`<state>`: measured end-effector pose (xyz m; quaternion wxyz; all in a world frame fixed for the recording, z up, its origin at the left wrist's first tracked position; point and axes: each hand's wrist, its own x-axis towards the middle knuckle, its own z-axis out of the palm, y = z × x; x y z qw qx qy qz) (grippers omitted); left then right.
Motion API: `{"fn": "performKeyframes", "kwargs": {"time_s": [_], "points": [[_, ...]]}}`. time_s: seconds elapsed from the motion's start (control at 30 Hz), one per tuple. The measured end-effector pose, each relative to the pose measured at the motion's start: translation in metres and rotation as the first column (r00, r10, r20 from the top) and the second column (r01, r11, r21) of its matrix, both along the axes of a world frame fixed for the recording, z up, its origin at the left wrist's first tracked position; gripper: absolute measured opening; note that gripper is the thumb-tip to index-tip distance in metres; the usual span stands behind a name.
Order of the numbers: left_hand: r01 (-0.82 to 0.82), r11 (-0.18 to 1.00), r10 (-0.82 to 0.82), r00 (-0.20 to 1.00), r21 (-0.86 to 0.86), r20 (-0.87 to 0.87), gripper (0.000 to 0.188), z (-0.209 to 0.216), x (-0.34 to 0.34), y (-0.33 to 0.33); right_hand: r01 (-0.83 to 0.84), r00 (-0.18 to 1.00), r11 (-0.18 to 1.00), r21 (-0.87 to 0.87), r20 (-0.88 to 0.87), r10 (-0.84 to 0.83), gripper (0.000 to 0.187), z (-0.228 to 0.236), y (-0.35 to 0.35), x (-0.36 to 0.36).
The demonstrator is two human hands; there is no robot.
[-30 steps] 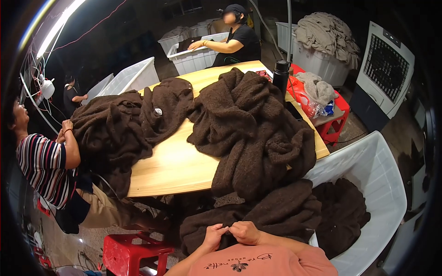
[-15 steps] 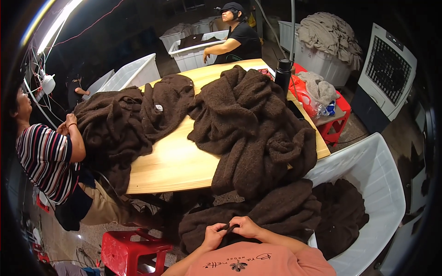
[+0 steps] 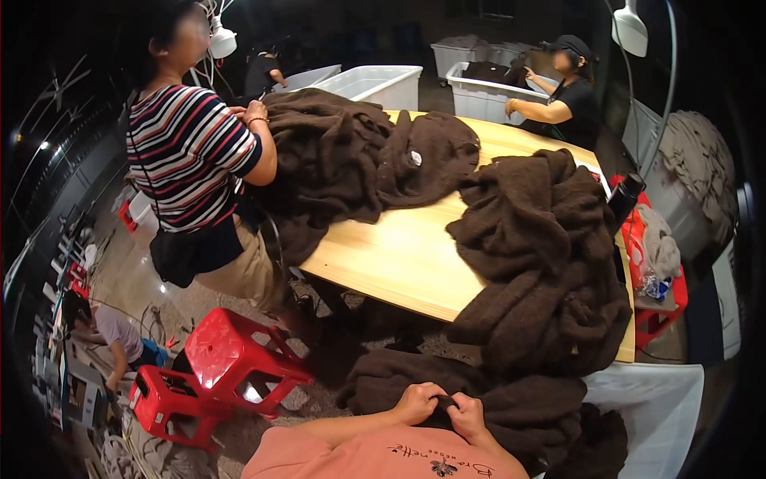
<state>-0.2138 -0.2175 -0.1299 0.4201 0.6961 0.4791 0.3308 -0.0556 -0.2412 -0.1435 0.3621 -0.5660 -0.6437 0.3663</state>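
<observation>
Dark brown knitted fabric (image 3: pixel 519 403) lies bunched across my front, between me and the table edge. My left hand (image 3: pixel 419 403) pinches its edge, and close beside it my right hand (image 3: pixel 465 417) grips the same edge. A short dark strip of the fabric shows between my fingertips. Just beyond, a large brown knitted heap (image 3: pixel 542 239) covers the right part of the table and hangs over its near edge. Whether it joins the piece in my hands I cannot tell.
A co-worker in a striped shirt (image 3: pixel 187 136) handles another brown pile (image 3: pixel 327 152) on the wooden table (image 3: pixel 391 255). A person in black (image 3: pixel 570 104) is at the far side. Red stools (image 3: pixel 231 351) stand at left, a white bin (image 3: pixel 654 407) at right, and a black bottle (image 3: pixel 626 195) on the table.
My view has swung left, so the table sits further right and more red stools show. Both my hands still grip the fabric edge. The far person has raised one hand.
</observation>
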Motion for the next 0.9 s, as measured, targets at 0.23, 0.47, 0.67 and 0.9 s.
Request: {"fn": "performKeyframes", "kwargs": {"time_s": [0.23,0.47,0.67,0.9], "points": [[-0.089,0.993,0.091,0.996,0.083,-0.019,0.017,0.002,0.008,0.004,-0.014,0.998,0.996,0.091,-0.062,0.020,0.007,0.008,0.005,0.001],[-0.034,0.986,0.052,0.993,0.164,-0.107,0.015,-0.004,0.006,0.003,-0.005,0.999,1.000,-0.016,-0.044,0.004,0.008,-0.001,0.013,0.001],[0.115,0.972,-0.072,0.976,0.207,-0.203,0.012,-0.002,0.006,0.000,0.072,0.992,0.997,-0.014,-0.107,-0.073,0.007,-0.006,0.007,0.001],[-0.025,0.999,0.024,0.999,0.034,0.022,0.014,0.010,0.013,-0.007,-0.083,0.853,0.978,-0.192,-0.521,-0.030,0.006,0.003,0.003,0.022]]}}
